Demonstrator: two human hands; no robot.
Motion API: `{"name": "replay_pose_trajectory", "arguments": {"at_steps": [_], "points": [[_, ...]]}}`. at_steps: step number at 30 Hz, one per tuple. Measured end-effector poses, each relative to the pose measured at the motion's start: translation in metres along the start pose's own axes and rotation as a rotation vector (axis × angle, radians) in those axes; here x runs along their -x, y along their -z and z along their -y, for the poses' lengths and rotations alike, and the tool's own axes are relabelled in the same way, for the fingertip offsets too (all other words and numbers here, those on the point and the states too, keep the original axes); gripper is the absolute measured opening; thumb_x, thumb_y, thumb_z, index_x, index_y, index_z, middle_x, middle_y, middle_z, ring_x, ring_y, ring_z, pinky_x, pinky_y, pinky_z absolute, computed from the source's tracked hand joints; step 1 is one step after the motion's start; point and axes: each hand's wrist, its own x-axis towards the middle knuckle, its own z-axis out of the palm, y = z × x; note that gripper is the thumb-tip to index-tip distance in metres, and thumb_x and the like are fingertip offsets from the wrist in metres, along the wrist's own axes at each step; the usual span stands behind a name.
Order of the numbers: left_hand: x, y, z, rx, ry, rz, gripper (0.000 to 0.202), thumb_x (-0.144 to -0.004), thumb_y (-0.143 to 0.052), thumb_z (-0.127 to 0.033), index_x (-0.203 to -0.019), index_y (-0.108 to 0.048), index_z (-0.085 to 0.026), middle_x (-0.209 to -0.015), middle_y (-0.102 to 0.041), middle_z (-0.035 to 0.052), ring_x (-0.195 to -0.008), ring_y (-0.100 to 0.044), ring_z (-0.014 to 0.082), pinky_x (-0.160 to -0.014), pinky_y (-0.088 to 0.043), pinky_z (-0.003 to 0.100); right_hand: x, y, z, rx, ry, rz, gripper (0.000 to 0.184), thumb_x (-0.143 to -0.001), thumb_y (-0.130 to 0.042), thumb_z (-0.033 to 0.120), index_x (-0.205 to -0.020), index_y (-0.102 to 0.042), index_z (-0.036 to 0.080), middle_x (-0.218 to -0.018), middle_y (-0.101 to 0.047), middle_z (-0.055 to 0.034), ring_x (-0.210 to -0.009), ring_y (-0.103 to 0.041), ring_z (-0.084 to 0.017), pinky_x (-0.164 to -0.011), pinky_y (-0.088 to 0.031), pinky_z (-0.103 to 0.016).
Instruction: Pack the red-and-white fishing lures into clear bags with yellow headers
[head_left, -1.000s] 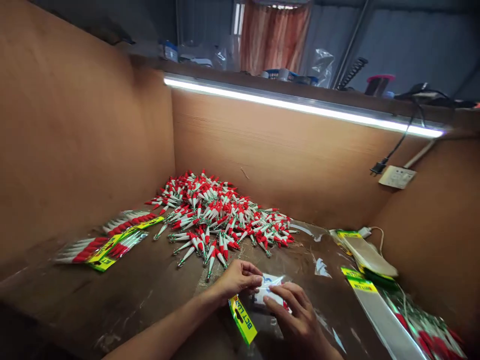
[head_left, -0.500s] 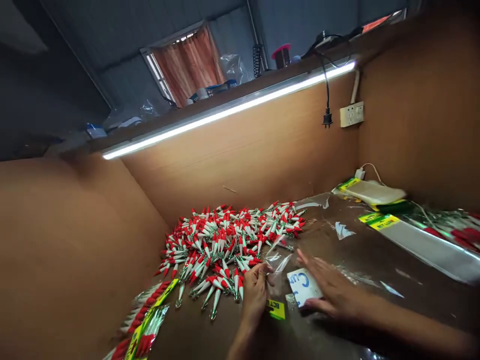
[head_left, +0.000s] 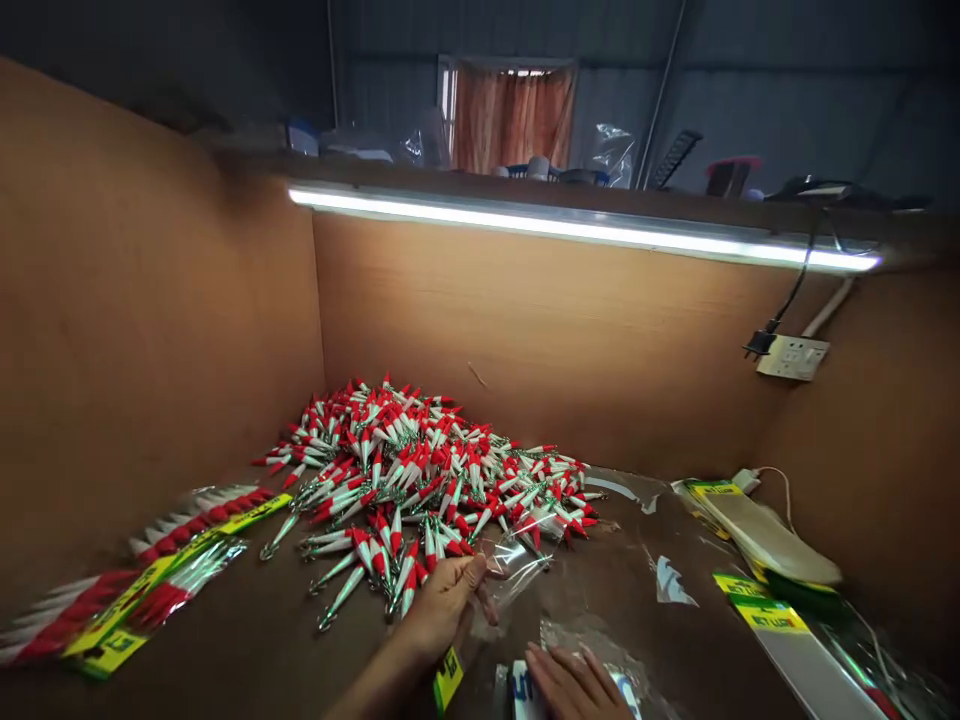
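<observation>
My left hand (head_left: 442, 612) is closed in a pinch on a clear plastic bag (head_left: 519, 572). The bag's crinkled film spreads to the right of the fingers, and its yellow printed header (head_left: 448, 678) shows below the hand. To the right, my right hand (head_left: 576, 688) lies flat, fingers stretched over a white block with blue lettering (head_left: 525, 692). The palm is cut off by the lower frame edge. Clear film (head_left: 592, 640) lies just behind the block. Close beyond the left hand is a big heap of red-and-white fishing lures (head_left: 420, 450) with metal hooks.
Filled lure packs with yellow headers (head_left: 161, 575) lie on the left. On the right are a stack of empty bags (head_left: 765, 535) and another yellow-topped bag (head_left: 784, 640). A torn white scrap (head_left: 673, 582) sits mid-right. Wooden panels enclose the bench; a lit tube (head_left: 585, 228) and a hanging plug (head_left: 761, 342) are above.
The camera view has levelled and swung, shifting the scene. My left hand keeps hold of the bag. My right hand has gone from spanning the block's sides to lying flat over it.
</observation>
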Motion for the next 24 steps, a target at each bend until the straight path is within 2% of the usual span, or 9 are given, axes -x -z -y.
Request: {"name": "replay_pose_trajectory", "arguments": {"at_steps": [3,8,10,12,15,17,19,21,24], "points": [[0.001,0.0,0.0,-0.017,-0.002,0.044,0.081,-0.078,-0.049,-0.084,-0.098,-0.071,-0.009,-0.06,-0.068,0.0084,-0.043,-0.046,0.0118,-0.048,-0.027,0.021,-0.004,0.019,0.026,-0.048,-0.039,0.117,0.074,-0.093,-0.057,0.021,-0.158,-0.022,0.032,-0.147,-0.054,-0.007,-0.132,-0.052,-0.028,-0.114,-0.04,-0.043],[0.005,0.0,-0.003,-0.093,-0.027,0.112,0.075,-0.087,-0.046,-0.076,-0.111,-0.069,-0.009,-0.067,-0.07,0.0078,-0.038,-0.039,0.0085,-0.042,-0.023,0.02,-0.012,0.094,0.058,-0.318,-0.044,0.364,0.076,-0.08,-0.062,0.02,-0.151,-0.038,0.033,-0.15,-0.049,-0.0053,-0.142,-0.037,-0.029,-0.123,-0.016,-0.052],[0.006,0.001,-0.005,-0.12,-0.019,0.119,0.076,-0.087,-0.044,-0.075,-0.115,-0.068,-0.008,-0.069,-0.07,0.0071,-0.036,-0.038,0.0078,-0.04,-0.021,0.02,-0.01,0.12,0.069,-0.39,-0.081,0.363,0.066,-0.079,-0.061,0.02,-0.143,-0.049,0.032,-0.15,-0.049,-0.0035,-0.145,-0.032,-0.029,-0.123,-0.013,-0.053],[0.007,0.002,-0.007,-0.145,-0.002,0.131,0.077,-0.089,-0.042,-0.075,-0.118,-0.067,-0.009,-0.07,-0.07,0.0066,-0.035,-0.038,0.0076,-0.039,-0.021,0.02,-0.004,0.133,0.077,-0.406,-0.134,0.308,0.045,-0.081,-0.055,0.016,-0.122,-0.064,0.03,-0.148,-0.052,-0.0023,-0.146,-0.031,-0.027,-0.122,-0.015,-0.055],[0.01,0.003,-0.01,-0.227,-0.021,0.159,0.072,-0.093,-0.039,-0.07,-0.12,-0.068,-0.01,-0.072,-0.07,0.0061,-0.041,-0.043,0.0094,-0.043,-0.028,0.02,0.017,0.126,0.078,-0.373,-0.243,0.2,0.025,-0.085,-0.049,0.017,-0.094,-0.07,0.026,-0.149,-0.051,-0.0025,-0.145,-0.032,-0.028,-0.118,-0.024,-0.057],[0.013,0.003,-0.012,-0.322,-0.071,0.169,0.065,-0.094,-0.042,-0.066,-0.116,-0.072,-0.013,-0.074,-0.069,0.005,-0.054,-0.052,0.0128,-0.052,-0.035,0.021,0.035,0.113,0.073,-0.325,-0.383,0.132,0.019,-0.088,-0.055,0.029,-0.101,-0.069,0.026,-0.156,-0.04,-0.0054,-0.145,-0.031,-0.033,-0.115,-0.03,-0.058],[0.016,0.002,-0.014,-0.418,-0.095,0.178,0.059,-0.092,-0.047,-0.064,-0.11,-0.075,-0.015,-0.073,-0.067,0.0032,-0.067,-0.056,0.0158,-0.06,-0.039,0.022,0.049,0.101,0.067,-0.28,-0.537,0.092,0.043,-0.083,-0.065,0.043,-0.122,-0.061,0.025,-0.161,-0.031,-0.0104,-0.144,-0.032,-0.037,-0.112,-0.035,-0.057],[0.018,0.001,-0.016,-0.484,-0.082,0.207,0.058,-0.092,-0.047,-0.064,-0.108,-0.076,-0.016,-0.069,-0.063,0.0015,-0.069,-0.054,0.0163,-0.061,-0.038,0.022,0.059,0.093,0.063,-0.263,-0.626,0.081,0.065,-0.079,-0.068,0.045,-0.138,-0.05,0.025,-0.156,-0.038,-0.0139,-0.139,-0.04,-0.038,-0.11,-0.039,-0.054],[0.021,0.0,-0.018,-0.538,-0.073,0.277,0.062,-0.095,-0.042,-0.064,-0.112,-0.075,-0.015,-0.065,-0.057,-0.0002,-0.064,-0.048,0.0147,-0.059,-0.035,0.021,0.066,0.094,0.059,-0.261,-0.648,0.092,0.068,-0.08,-0.063,0.035,-0.144,-0.043,0.026,-0.143,-0.054,-0.0123,-0.129,-0.052,-0.034,-0.107,-0.043,-0.049]]}}
